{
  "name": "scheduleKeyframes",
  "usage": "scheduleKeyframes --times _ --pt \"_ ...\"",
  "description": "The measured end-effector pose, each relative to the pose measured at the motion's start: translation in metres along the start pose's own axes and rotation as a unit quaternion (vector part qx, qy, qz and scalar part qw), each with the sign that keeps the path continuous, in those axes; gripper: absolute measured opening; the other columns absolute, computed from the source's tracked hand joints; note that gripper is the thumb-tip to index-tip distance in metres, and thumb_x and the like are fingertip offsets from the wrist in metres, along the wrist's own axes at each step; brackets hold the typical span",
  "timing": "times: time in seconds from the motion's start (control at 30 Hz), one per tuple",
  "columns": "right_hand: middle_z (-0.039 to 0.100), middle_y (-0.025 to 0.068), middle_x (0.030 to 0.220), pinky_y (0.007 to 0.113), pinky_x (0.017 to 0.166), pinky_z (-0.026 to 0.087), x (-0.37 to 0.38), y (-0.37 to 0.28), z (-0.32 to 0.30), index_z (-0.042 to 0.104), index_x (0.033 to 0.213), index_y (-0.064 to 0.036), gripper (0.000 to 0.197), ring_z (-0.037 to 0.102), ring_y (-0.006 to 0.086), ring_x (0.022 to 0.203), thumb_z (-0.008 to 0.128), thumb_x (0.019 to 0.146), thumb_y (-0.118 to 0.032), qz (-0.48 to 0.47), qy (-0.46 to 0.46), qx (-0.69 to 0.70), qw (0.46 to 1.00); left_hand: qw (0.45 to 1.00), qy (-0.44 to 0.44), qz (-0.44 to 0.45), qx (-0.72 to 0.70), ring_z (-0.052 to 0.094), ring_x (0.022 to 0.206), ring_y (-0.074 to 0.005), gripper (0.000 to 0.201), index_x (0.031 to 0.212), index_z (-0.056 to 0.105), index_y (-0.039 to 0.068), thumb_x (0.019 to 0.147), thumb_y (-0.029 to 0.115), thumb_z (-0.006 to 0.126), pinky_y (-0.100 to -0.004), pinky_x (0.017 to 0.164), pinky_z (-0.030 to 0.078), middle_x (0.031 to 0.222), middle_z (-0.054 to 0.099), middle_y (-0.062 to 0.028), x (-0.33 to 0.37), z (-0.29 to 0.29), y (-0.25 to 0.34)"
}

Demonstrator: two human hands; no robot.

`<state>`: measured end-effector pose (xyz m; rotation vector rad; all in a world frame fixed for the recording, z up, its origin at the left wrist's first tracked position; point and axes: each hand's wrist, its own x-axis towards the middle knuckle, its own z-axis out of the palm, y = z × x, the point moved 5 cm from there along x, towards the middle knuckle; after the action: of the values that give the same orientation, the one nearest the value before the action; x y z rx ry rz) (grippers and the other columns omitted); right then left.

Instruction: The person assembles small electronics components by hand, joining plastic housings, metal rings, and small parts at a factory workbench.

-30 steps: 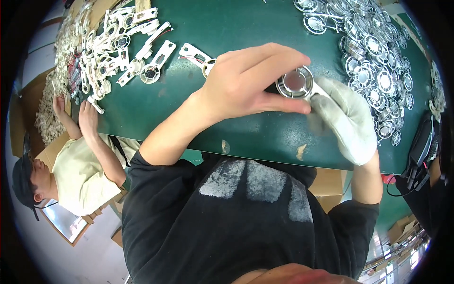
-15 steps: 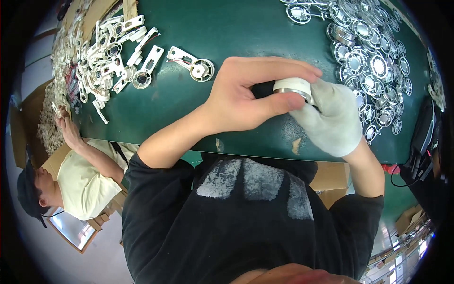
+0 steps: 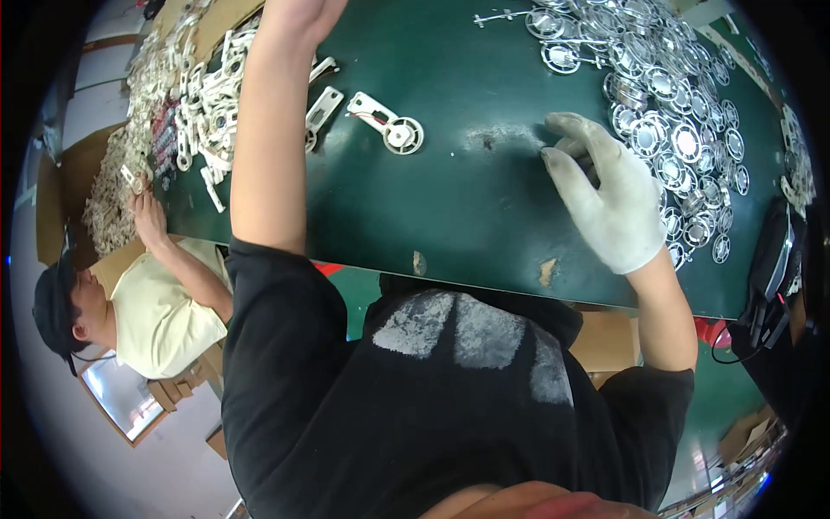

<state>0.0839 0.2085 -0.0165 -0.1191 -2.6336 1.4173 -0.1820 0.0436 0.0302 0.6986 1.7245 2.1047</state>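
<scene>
My left hand (image 3: 304, 12) reaches to the far edge of the view, where its fingers are cut off. What it holds, if anything, does not show. My right hand (image 3: 612, 195), in a white glove, hovers over the table beside the chrome parts. Its thumb and bent fingers are apart with nothing seen between them. A white plastic arm with a round ringed end (image 3: 402, 135) and a red wire lies between my two hands. A similar white piece (image 3: 324, 107) rests just right of my left forearm.
Shiny chrome ring-shaped parts (image 3: 687, 141) are heaped at the right of the green table (image 3: 406, 208). White plastic arms (image 3: 203, 112) pile up at the left. Further left, a co-worker (image 3: 164, 316) in a cap handles a small white piece (image 3: 131, 179).
My left hand has left the gloved right hand and moved far to the upper left. The white round piece with a metal rim is no longer seen between them. My right hand has opened.
</scene>
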Motion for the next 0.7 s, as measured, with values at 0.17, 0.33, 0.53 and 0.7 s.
scheduleKeyframes --times 0.17,0.33,0.53,0.7 --pt "0.074 0.0104 0.090 0.035 0.076 0.057 -0.001 -0.006 -0.002 0.067 0.117 -0.0041 0.028 0.073 0.0276 0.083 0.071 0.093 -0.018 -0.015 0.000 -0.044 0.999 0.834 -0.243 0.077 0.490 0.066 0.097 -0.0206 0.036 0.117 0.071 0.005 0.088 0.025 0.077 -0.0353 0.083 0.054 0.106 0.070 -0.0081 -0.063 0.028 0.031" --pt "0.075 0.0116 0.094 0.039 0.077 0.058 -0.002 -0.003 0.004 0.069 0.112 -0.0068 0.022 0.073 0.0299 0.086 0.069 0.093 -0.019 -0.054 0.008 -0.080 0.995 0.669 -0.345 -0.015 0.659 0.062 0.107 -0.0285 0.055 0.116 0.063 0.010 0.067 0.009 0.087 -0.0403 0.096 0.046 0.109 0.064 -0.0058 -0.136 0.043 -0.001" --pt "0.071 0.0146 0.106 0.040 0.084 0.057 0.003 -0.009 0.002 0.066 0.118 -0.0053 0.034 0.071 0.0320 0.096 0.075 0.087 -0.017 -0.116 0.037 -0.058 0.991 0.860 -0.335 0.028 0.384 0.066 0.104 -0.0232 0.040 0.109 0.065 0.005 0.073 0.002 0.082 -0.0365 0.096 0.048 0.107 0.068 -0.0069 -0.111 0.077 0.008" --pt "0.071 0.0168 0.094 0.038 0.078 0.057 0.000 0.006 -0.011 0.068 0.114 -0.0018 0.032 0.071 0.0324 0.085 0.076 0.087 -0.017 -0.027 0.031 -0.039 0.998 0.938 -0.318 0.055 0.130 0.061 0.113 -0.0181 0.042 0.125 0.062 0.000 0.085 -0.001 0.074 -0.0321 0.097 0.048 0.123 0.063 -0.0085 -0.113 0.124 -0.022"
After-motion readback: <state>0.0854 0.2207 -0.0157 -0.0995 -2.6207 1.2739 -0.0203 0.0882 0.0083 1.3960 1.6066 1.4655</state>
